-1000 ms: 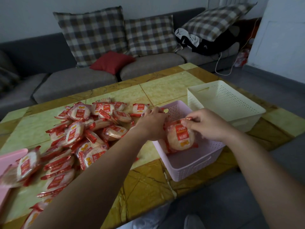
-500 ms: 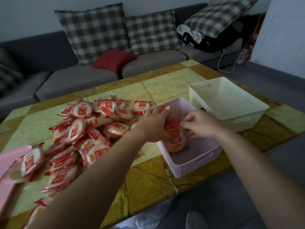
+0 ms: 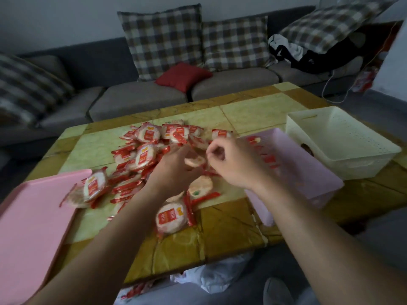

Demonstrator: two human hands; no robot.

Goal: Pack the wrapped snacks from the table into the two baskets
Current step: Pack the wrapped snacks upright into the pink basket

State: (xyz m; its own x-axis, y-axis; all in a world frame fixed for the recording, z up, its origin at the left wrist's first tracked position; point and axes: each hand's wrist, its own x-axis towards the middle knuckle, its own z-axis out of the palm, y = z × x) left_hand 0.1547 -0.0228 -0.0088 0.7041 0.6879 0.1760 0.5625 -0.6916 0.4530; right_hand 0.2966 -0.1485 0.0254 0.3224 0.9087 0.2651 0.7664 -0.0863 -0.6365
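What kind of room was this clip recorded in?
Most likely a home living room: a grey sofa with checked cushions stands behind a low coffee table, and clothes lie heaped at one end of the sofa.
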